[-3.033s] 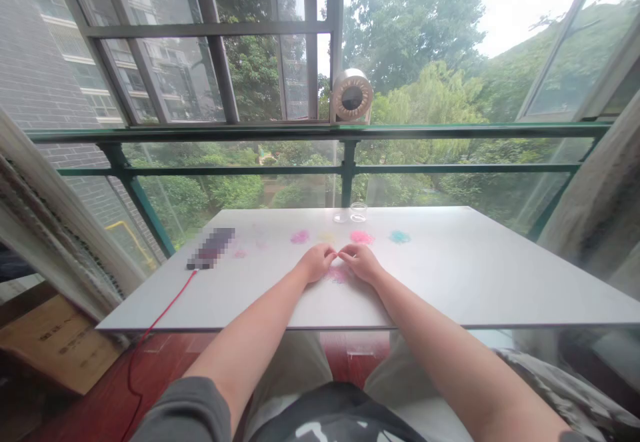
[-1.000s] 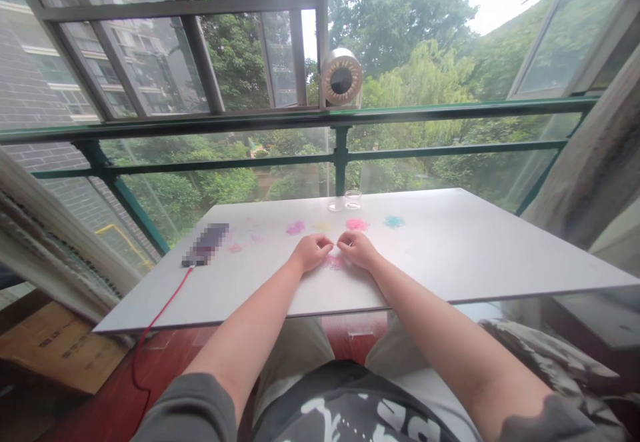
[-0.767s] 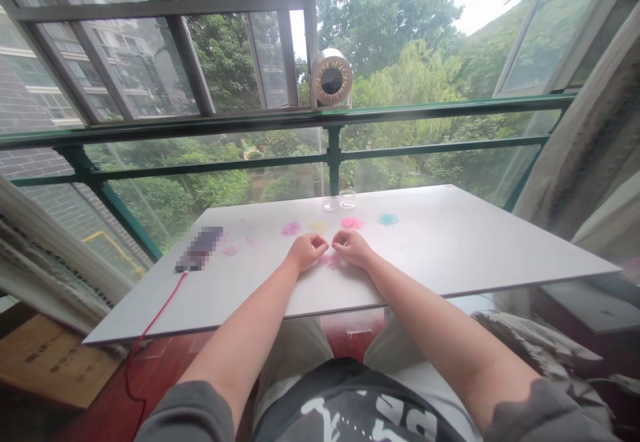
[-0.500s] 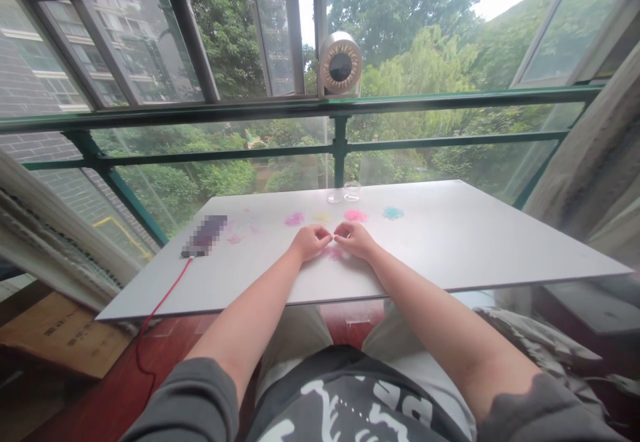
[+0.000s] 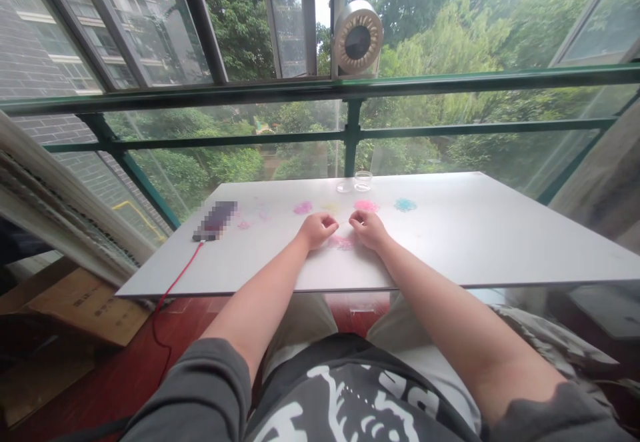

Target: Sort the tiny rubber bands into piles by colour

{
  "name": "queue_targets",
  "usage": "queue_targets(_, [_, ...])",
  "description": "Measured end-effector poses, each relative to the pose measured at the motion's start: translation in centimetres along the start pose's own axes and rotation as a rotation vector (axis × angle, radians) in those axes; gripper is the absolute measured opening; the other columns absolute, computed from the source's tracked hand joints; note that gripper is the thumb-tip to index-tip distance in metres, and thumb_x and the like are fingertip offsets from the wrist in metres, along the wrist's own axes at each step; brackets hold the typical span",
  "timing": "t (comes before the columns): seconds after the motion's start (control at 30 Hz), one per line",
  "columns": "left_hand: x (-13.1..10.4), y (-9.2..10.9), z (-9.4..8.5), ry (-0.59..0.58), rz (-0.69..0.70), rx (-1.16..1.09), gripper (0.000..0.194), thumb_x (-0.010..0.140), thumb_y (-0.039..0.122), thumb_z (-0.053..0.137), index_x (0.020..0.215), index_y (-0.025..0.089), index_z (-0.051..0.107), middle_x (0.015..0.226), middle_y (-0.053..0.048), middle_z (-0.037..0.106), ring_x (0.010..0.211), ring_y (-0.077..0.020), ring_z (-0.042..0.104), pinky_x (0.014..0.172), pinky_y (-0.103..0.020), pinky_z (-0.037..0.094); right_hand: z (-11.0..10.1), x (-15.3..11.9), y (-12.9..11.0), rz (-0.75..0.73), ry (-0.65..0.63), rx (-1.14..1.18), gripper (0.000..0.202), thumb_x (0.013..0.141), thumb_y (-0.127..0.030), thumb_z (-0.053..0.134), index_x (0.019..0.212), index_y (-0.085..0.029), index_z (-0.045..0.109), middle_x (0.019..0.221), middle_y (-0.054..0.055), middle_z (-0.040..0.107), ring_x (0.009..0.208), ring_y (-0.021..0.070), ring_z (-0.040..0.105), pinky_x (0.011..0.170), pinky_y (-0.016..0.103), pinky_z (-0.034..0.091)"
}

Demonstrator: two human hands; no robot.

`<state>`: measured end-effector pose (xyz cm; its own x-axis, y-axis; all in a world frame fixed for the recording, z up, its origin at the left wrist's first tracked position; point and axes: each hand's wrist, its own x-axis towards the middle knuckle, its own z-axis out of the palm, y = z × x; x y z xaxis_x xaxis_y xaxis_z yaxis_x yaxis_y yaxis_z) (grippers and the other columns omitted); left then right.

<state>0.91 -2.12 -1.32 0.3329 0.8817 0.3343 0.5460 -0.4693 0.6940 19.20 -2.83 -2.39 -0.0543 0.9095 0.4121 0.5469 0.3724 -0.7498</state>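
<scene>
Above the white table, my left hand (image 5: 320,230) is closed, thumb and fingertips pinched together. My right hand (image 5: 369,229) faces it in a similar pinch, a small gap away. A faint, pale string (image 5: 344,222) seems to run between the two sets of fingertips; its ends are hidden. Just below the hands lies a pink pile (image 5: 341,242) of tiny pieces, too small to make out singly. Behind them are a purple pile (image 5: 303,208), a pale yellow pile (image 5: 330,208), a brighter pink pile (image 5: 367,207) and a teal pile (image 5: 405,205).
Two clear round containers (image 5: 363,181) stand at the table's (image 5: 490,242) back edge. On the left lies a pixelated phone-like object (image 5: 216,221) with a red cable (image 5: 181,275) hanging over the front edge. A green railing (image 5: 240,95) runs behind, and a round silver device (image 5: 358,39) sits above it.
My hands have drawn slightly apart, from fingertips nearly touching to a small gap. The whole view has shifted, so the scene sits a little higher and further right.
</scene>
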Motion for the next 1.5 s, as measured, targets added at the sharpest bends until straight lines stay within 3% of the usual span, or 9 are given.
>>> queue_targets(0.27, [-0.2, 0.0, 0.2, -0.015, 0.011, -0.037, 0.018, 0.07, 0.031, 0.059, 0.073, 0.015, 0.067, 0.072, -0.002, 0.067, 0.065, -0.0133, 0.058, 0.066, -0.025, 0.046, 0.2, -0.4, -0.4, -0.028, -0.036, -0.012, 0.01, 0.07, -0.024, 0.052, 0.067, -0.018, 0.059, 0.064, 0.001, 0.061, 0.061, 0.0138, 0.053, 0.059, 0.025, 0.04])
queue_targets(0.53, [0.1, -1.1, 0.0, 0.067, -0.005, -0.04, 0.022, 0.074, 0.032, 0.055, 0.079, 0.013, 0.065, 0.076, -0.005, 0.068, 0.068, -0.0137, 0.059, 0.066, -0.025, 0.046, -0.1, -0.3, -0.1, -0.004, 0.127, -0.083, 0.015, 0.075, -0.025, 0.044, 0.068, -0.019, 0.055, 0.062, 0.002, 0.058, 0.061, 0.0154, 0.052, 0.06, 0.027, 0.039])
queue_targets(0.77, [-0.3, -0.4, 0.4, -0.001, 0.031, -0.015, 0.016, 0.071, 0.03, 0.058, 0.072, 0.016, 0.066, 0.072, -0.002, 0.068, 0.067, -0.0137, 0.059, 0.066, -0.025, 0.046, 0.4, -0.9, -0.7, -0.124, 0.04, -0.119, 0.009, 0.071, -0.021, 0.05, 0.067, -0.02, 0.058, 0.067, 0.001, 0.059, 0.064, 0.0146, 0.051, 0.063, 0.026, 0.04])
queue_targets(1.0, [0.1, -1.1, 0.2, 0.051, 0.004, -0.014, 0.022, 0.074, 0.033, 0.054, 0.078, 0.014, 0.065, 0.077, -0.004, 0.068, 0.069, -0.0138, 0.059, 0.067, -0.025, 0.046, 0.0, -0.6, -0.3, -0.113, 0.172, -0.153, 0.013, 0.076, -0.021, 0.044, 0.072, -0.018, 0.056, 0.073, 0.004, 0.059, 0.068, 0.0167, 0.051, 0.067, 0.03, 0.041])
queue_targets(1.2, [-0.2, -0.3, 0.5, 0.005, 0.04, 0.003, 0.018, 0.071, 0.032, 0.058, 0.073, 0.016, 0.066, 0.073, -0.002, 0.068, 0.068, -0.0134, 0.059, 0.068, -0.024, 0.046, 0.5, -1.1, -0.9, -0.235, 0.044, -0.151, 0.007, 0.072, -0.018, 0.051, 0.068, -0.02, 0.056, 0.071, 0.001, 0.057, 0.069, 0.015, 0.052, 0.067, 0.027, 0.042])
queue_targets(1.4, [-0.1, -0.5, 0.2, 0.029, 0.021, 0.001, 0.022, 0.073, 0.033, 0.056, 0.077, 0.015, 0.067, 0.074, -0.003, 0.068, 0.068, -0.0133, 0.058, 0.068, -0.025, 0.046, 0.1, -0.9, -0.5, -0.156, 0.156, -0.161, 0.011, 0.076, -0.019, 0.045, 0.073, -0.018, 0.055, 0.071, 0.003, 0.057, 0.067, 0.016, 0.051, 0.065, 0.029, 0.041])
queue_targets(1.5, [-0.2, -0.4, 0.1, 0.028, 0.02, -0.003, 0.022, 0.073, 0.033, 0.056, 0.078, 0.015, 0.067, 0.075, -0.004, 0.068, 0.068, -0.0134, 0.059, 0.068, -0.025, 0.047, 0.1, -1.0, -0.6, -0.161, 0.132, -0.162, 0.009, 0.075, -0.02, 0.048, 0.071, -0.019, 0.056, 0.07, 0.002, 0.057, 0.067, 0.0155, 0.052, 0.066, 0.028, 0.041])
